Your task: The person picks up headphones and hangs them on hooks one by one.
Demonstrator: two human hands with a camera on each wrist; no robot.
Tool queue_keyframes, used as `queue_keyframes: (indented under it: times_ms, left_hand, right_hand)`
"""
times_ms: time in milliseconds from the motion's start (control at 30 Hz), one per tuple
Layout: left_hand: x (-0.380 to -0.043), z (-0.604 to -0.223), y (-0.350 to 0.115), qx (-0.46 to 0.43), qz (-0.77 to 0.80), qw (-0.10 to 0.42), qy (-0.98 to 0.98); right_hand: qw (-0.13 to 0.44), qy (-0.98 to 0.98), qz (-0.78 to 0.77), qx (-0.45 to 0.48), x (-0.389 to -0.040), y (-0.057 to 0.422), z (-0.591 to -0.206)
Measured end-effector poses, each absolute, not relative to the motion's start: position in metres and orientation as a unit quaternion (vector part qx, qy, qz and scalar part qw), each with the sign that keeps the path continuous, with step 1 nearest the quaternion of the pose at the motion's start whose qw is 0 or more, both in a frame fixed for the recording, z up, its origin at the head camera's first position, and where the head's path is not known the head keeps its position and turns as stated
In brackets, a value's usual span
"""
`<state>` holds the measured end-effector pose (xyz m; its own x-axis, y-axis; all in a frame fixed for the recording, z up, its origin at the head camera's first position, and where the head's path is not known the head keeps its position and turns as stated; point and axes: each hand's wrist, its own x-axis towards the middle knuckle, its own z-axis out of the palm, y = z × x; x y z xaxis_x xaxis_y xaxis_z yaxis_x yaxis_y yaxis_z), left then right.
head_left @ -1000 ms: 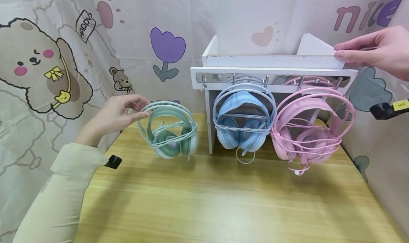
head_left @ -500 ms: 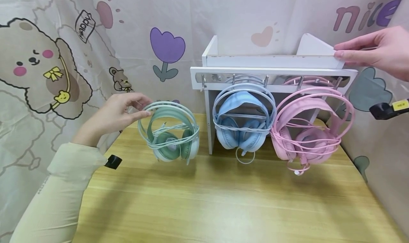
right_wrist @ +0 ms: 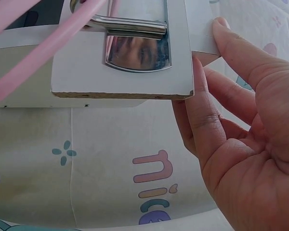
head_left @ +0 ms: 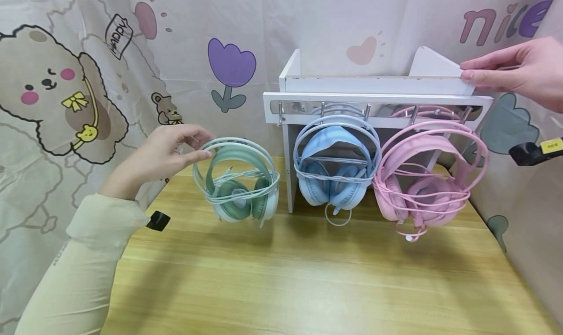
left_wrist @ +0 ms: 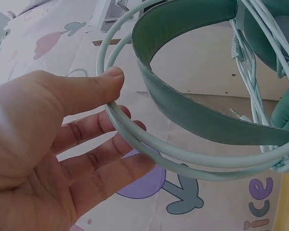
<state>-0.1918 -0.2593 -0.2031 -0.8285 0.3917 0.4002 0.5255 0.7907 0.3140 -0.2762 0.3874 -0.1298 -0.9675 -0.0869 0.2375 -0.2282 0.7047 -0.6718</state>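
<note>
Green headphones (head_left: pixel 237 193) hang in the air left of a white rack (head_left: pixel 374 88), their cable wound around the earcups. My left hand (head_left: pixel 176 149) pinches their outer headband tubes between thumb and fingers; the left wrist view shows the padded inner strap (left_wrist: pixel 192 110) beyond the fingertips. At the rack's upper right end my right hand (head_left: pixel 523 73) grips the white board, thumb in front and fingers behind. Blue headphones (head_left: pixel 336 144) hang from the rack's middle hooks. To their right hang pink headphones (head_left: pixel 435 178), cable wrapped around them.
The rack stands at the back of a wooden table (head_left: pixel 308 276). A metal hook (head_left: pixel 280 114) at its left end carries nothing. A patterned curtain (head_left: pixel 246 27) closes off the back and sides. Black camera mounts (head_left: pixel 158 221) sit at both wrists.
My left hand has moved slightly up and to the right, bringing the green headphones a little closer to the rack. My right hand stays where it was.
</note>
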Motion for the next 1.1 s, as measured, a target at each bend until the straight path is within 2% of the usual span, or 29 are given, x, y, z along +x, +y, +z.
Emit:
queue_keyframes:
  times_ms: [467, 1100]
  left_hand:
    - [-0.189, -0.186, -0.251, -0.267, -0.194, 0.164, -0.930]
    - [-0.189, -0.169, -0.242, -0.287, -0.183, 0.170, -0.925]
  right_hand:
    - [0.094, -0.926, 0.357, 0.079, -0.266, 0.377, -0.129]
    - [0.092, -0.922, 0.369, 0.079, -0.274, 0.386, -0.130]
